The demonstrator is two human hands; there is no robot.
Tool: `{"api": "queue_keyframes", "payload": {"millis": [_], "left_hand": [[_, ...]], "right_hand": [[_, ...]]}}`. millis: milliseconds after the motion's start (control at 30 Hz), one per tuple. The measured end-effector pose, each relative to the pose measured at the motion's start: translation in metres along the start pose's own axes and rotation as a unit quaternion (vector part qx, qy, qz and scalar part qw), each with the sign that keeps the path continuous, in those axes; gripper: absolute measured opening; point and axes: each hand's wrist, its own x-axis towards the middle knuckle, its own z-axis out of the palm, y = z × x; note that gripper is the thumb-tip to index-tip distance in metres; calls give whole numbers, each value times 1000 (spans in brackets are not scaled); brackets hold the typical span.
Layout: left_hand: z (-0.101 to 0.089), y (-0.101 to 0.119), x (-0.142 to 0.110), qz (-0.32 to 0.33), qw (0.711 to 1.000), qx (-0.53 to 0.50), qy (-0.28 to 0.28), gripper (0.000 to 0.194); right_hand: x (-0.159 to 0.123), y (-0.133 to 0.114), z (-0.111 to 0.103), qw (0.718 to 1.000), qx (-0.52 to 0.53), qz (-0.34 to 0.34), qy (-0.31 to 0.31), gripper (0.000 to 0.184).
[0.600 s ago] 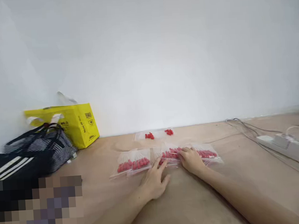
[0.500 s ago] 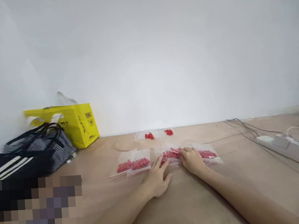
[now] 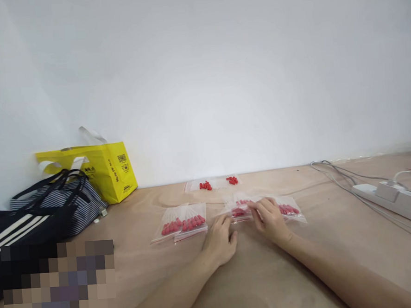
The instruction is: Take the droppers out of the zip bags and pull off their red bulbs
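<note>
Several small clear zip bags with red-tipped pieces inside lie on the wooden table. My left hand (image 3: 220, 239) rests beside the middle zip bags (image 3: 240, 211), its thumb apart and its fingertips at their left edge. Over these same bags, my right hand (image 3: 270, 219) is bent with thumb and fingers closing at a bag; its fingertips are partly hidden. A right-hand zip bag (image 3: 292, 206) sticks out from beneath that hand. Left of my hands, overlapping zip bags (image 3: 194, 222) lie flat, their red pieces lined up near the front edge.
Near the wall lies another clear bag (image 3: 190, 186) with two red clusters. A yellow bag (image 3: 119, 171) and a striped bag (image 3: 85, 203) stand at the left, near a dark cloth item (image 3: 53, 223). A power strip (image 3: 385, 198) with cables (image 3: 335, 169) is at the right.
My right hand has lifted slightly and its fingers have drawn together. My left hand has shifted a little right, its fingers closer together. The red pieces in the middle bags look rearranged.
</note>
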Motion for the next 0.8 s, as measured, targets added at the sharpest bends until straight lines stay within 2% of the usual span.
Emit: {"api": "queue_keyframes", "payload": {"millis": [100,200,267,400,467,567,667,733,800], "left_hand": [[-23,-7,-33,-8,998,48,32,6],[-46,-13,-59,11,996,70,51,6],[-57,-14,-67,36,997,50,43,4],[-63,-13,-64,91,995,-16,-33,31],[-64,-12,-60,90,991,-30,-91,42],[-63,-12,-58,57,988,-28,-144,45],[-61,-11,-64,11,992,-10,-127,43],[-58,-9,-69,-12,995,18,-100,41],[-56,-6,-73,-18,996,49,-68,39]], "right_hand": [[-5,-16,-7,993,81,-63,-50,22],[-10,-27,-14,976,149,-108,-113,28],[-11,-32,-16,963,175,-132,-154,31],[-7,-41,-16,942,207,-141,-226,34],[-6,-43,-15,943,197,-103,-246,33],[-7,-42,-15,949,185,19,-256,29],[-9,-40,-16,932,214,134,-262,21],[-9,-41,-16,919,233,173,-267,17],[-9,-44,-17,911,251,183,-272,17]]}}
